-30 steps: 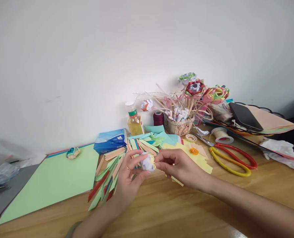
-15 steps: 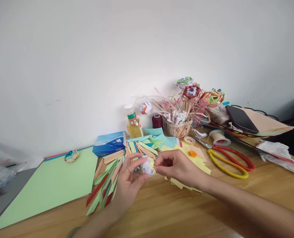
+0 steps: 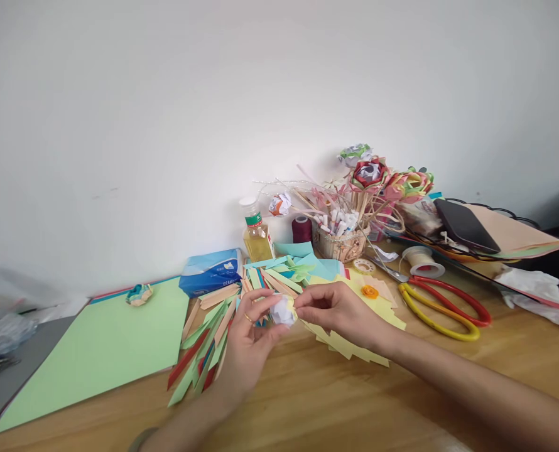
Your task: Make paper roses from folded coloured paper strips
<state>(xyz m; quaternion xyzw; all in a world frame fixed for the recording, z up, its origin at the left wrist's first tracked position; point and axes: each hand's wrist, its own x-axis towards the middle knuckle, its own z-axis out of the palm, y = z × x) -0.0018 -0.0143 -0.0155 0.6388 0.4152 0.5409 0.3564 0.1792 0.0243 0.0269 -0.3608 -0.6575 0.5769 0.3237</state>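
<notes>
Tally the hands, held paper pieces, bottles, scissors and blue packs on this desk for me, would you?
Hands: 2 (left hand, right hand)
Held white-and-yellow paper piece: 1
Bottle: 1
Pair of scissors: 1
Blue pack: 1
Total: 6

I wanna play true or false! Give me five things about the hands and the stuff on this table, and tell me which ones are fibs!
1. The left hand holds a white and yellow paper piece. True.
2. The right hand is holding the scissors. False: it pinches the edge of the paper piece, and the scissors lie on the table.
3. A blue and cream paper flower lies on the green sheet. True.
4. The dark red thread spool is inside the basket. False: it stands to the left of the basket.
5. The bottle has a white cap. True.
</notes>
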